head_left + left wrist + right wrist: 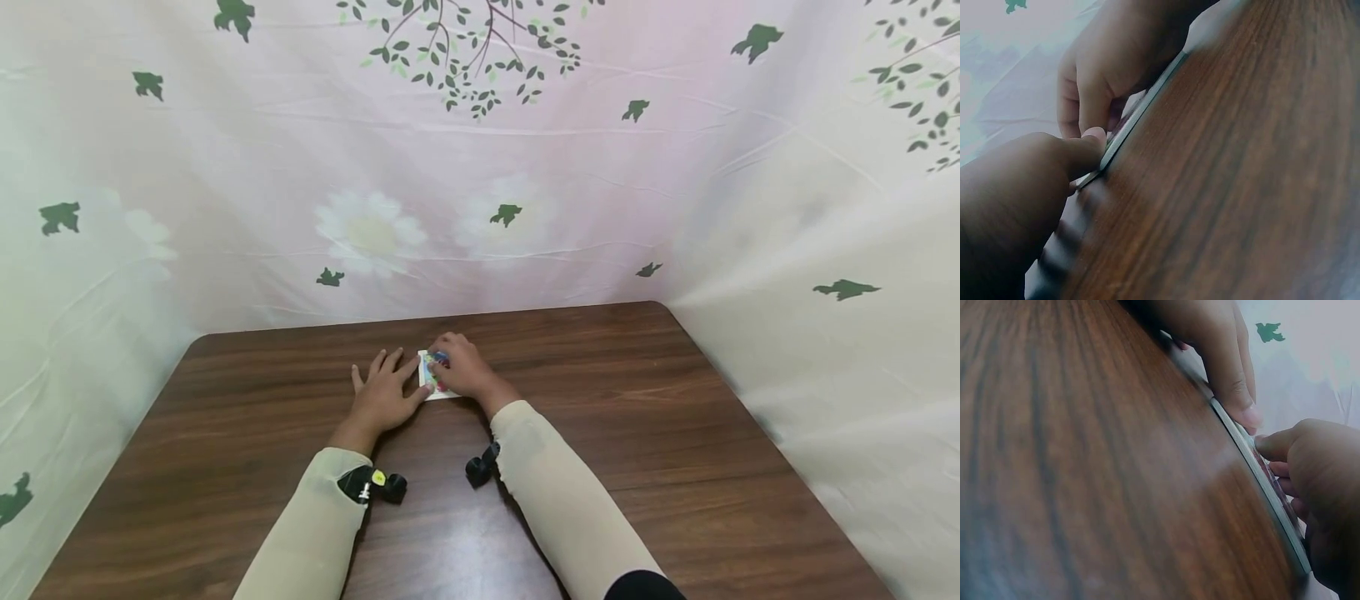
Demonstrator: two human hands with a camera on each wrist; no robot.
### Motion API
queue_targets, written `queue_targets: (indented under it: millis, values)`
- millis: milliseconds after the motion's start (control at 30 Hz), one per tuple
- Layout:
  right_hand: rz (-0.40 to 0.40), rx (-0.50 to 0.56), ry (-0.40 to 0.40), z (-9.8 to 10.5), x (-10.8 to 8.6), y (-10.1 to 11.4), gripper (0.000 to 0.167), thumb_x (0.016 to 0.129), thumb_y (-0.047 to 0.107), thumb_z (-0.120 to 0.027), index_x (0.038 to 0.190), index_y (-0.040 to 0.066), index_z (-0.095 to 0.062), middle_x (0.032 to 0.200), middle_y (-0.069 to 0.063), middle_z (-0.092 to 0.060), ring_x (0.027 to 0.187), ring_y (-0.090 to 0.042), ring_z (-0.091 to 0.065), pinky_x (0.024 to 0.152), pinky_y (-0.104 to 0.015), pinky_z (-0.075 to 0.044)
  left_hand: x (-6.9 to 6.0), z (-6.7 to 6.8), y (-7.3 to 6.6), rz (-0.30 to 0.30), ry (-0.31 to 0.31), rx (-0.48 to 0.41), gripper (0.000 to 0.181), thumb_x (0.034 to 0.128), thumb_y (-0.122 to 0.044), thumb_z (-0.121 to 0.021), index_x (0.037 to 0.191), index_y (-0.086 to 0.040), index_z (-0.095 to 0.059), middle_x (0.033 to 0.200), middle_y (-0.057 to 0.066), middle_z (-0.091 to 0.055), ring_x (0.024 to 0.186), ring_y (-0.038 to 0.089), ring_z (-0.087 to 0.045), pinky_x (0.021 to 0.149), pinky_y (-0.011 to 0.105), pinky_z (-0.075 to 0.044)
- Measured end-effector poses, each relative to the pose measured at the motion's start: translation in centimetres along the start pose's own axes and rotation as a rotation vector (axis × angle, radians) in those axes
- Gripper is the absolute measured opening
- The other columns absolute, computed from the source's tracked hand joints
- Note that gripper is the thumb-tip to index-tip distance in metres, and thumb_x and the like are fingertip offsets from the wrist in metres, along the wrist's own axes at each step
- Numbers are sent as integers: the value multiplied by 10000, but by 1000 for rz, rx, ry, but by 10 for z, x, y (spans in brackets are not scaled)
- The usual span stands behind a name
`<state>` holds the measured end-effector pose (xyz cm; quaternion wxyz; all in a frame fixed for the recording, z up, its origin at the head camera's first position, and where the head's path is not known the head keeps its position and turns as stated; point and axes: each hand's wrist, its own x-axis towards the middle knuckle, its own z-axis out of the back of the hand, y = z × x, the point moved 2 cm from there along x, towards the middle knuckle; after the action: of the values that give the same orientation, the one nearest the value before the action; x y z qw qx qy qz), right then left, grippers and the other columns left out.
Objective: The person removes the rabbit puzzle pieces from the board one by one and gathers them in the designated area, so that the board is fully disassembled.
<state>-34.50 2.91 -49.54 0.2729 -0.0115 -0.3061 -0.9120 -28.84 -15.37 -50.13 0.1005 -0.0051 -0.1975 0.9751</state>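
Note:
A small flat board [425, 375] with a white border and a colourful picture lies on the brown table. Its thin pale edge [1141, 115] shows in the left wrist view. My left hand [384, 398] rests at the board's left side with fingers spread, the thumb on its near left corner. Over the right part of the picture lies my right hand [465, 369], fingers bent, thumb [1275, 445] pointing left across the board. The two thumbs come close together in the right wrist view. My right hand hides much of the picture, and whether it pinches a piece is hidden.
The dark wood-grain table [637, 458] spreads around both arms. A pale cloth [570, 192] printed with leaves, flowers and green birds hangs behind the table and along its sides. Black wrist cameras [480, 468] are strapped to both sleeves.

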Motion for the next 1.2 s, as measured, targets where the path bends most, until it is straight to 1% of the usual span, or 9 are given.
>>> queue_targets:
  millis: [167, 300, 500, 633, 867, 1067, 1200]
  values:
    - [-14, -1, 33, -2, 0, 1, 357, 1107, 242, -636, 1412, 68, -703, 1519, -135, -605, 1492, -361, -494, 1270, -599, -367, -2, 1, 1, 6, 16, 4, 739, 1073, -613, -575, 1702, -261, -418, 1810, 177, -274, 1694, 485, -154, 1259, 855, 6]
    - [-9, -1, 31, -3, 1, 0, 353, 1108, 243, -642, 1411, 73, -705, 1514, -134, -605, 1477, -361, -502, 1256, -600, -378, -2, 1, 1, 12, 29, 5, 742, 1080, -623, -553, 1708, -256, -404, 1821, 170, -248, 1703, 476, -129, 1265, 845, 21]
    - [-27, 0, 25, 0, -1, 1, 320, 1102, 228, -643, 1377, 82, -719, 1510, -127, -605, 1468, -349, -505, 1246, -585, -380, -2, 1, -1, -4, 49, 11, 744, 1093, -626, -519, 1713, -234, -393, 1827, 179, -222, 1705, 484, -104, 1265, 843, 29]
    - [-28, -6, 33, 1, -2, 1, 324, 1105, 241, -641, 1381, 91, -721, 1519, -123, -602, 1481, -348, -497, 1252, -581, -376, -3, 2, -2, -2, 54, 12, 737, 1099, -615, -514, 1718, -237, -380, 1830, 175, -213, 1708, 482, -93, 1266, 840, 35]
    - [-26, -9, 33, 0, -1, -1, 340, 1105, 242, -640, 1397, 90, -724, 1516, -128, -601, 1468, -349, -506, 1244, -576, -394, -3, 1, -2, 3, 63, 12, 734, 1107, -608, -501, 1724, -236, -363, 1834, 175, -198, 1710, 480, -79, 1264, 842, 37]
    - [-46, 26, 33, 2, -2, 2, 328, 1099, 223, -648, 1380, 83, -742, 1495, -132, -603, 1431, -351, -521, 1202, -571, -442, -4, 2, -3, 8, 71, 11, 733, 1108, -606, -502, 1726, -240, -357, 1836, 174, -189, 1710, 480, -73, 1264, 841, 39]
    - [-56, 15, 37, 3, -1, 4, 314, 1100, 217, -652, 1369, 88, -753, 1486, -125, -608, 1412, -336, -532, 1181, -555, -470, -4, 3, -4, 9, 76, 15, 733, 1109, -603, -502, 1728, -241, -352, 1836, 176, -187, 1708, 485, -73, 1262, 845, 35]
